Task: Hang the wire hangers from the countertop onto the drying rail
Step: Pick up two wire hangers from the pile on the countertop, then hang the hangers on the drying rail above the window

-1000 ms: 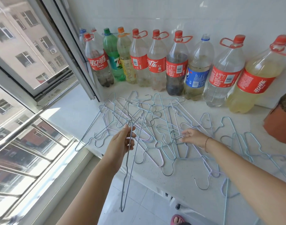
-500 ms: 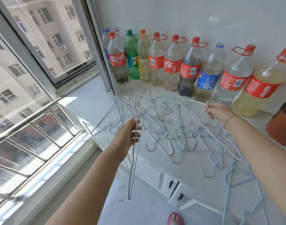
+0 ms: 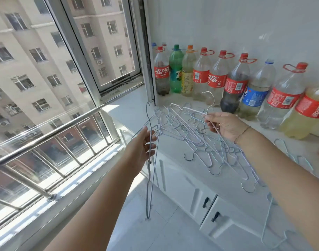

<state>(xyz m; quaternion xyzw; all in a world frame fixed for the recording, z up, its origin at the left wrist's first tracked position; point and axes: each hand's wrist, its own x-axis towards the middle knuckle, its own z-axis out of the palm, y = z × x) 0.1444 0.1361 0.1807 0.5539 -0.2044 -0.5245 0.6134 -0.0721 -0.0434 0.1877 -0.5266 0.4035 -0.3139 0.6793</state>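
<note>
A big window [image 3: 46,69] fills the left side, with a steel railing [image 3: 46,134] running across its lower part. A white countertop [image 3: 271,134] runs from the sill off to the right, above a white cabinet [image 3: 182,185] with black door handles [image 3: 205,202].

A row of large plastic bottles stands along the far wall. The leftmost cola bottle [image 3: 161,77] has only dark dregs at its bottom. Next come a green bottle [image 3: 176,73] and an orange-capped bottle [image 3: 187,75] with a yellow label. Two red-labelled bottles [image 3: 200,78] look nearly clear. A further red-labelled one [image 3: 234,87] holds dark liquid in its lower part, and the blue-labelled bottle [image 3: 254,95] holds cloudy, yellowish liquid. To the right, one bottle [image 3: 280,98] holds clear liquid, and the rightmost bottle [image 3: 307,115] is full of pale yellow liquid.

A tangled pile of wire hangers [image 3: 200,142] lies on the countertop, with several hooks over its near edge.

The left hand [image 3: 142,147] has its fingers curled round a grey hanger [image 3: 150,187], which hangs hook-up, past the near edge of the countertop towards the floor. The right hand [image 3: 224,125] pinches a white hanger [image 3: 187,110] by its neck, above the pile, with its hook pointing up in front of the bottles.
</note>
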